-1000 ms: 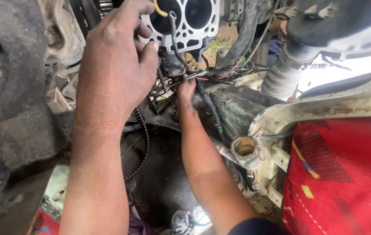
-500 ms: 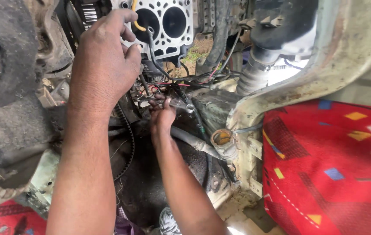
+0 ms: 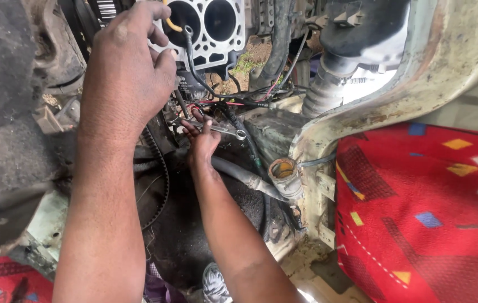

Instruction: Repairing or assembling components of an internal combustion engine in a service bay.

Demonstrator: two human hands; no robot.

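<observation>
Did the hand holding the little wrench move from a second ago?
Yes. The right hand with the wrench was up close under the white cylinder head; now it sits lower, farther from it.

Vehicle repair spot, inside an opened engine bay. Shown by a grimy white-metal cylinder head with round bores (image 3: 208, 25), a black toothed timing belt (image 3: 160, 174), tangled red and black wiring (image 3: 233, 101), a ribbed black rubber hose (image 3: 320, 92) and a chipped cream body panel (image 3: 418, 73).

Red patterned seat cover (image 3: 418, 213), white cylinder head (image 3: 216, 28), silver wrench (image 3: 216, 130)
</observation>
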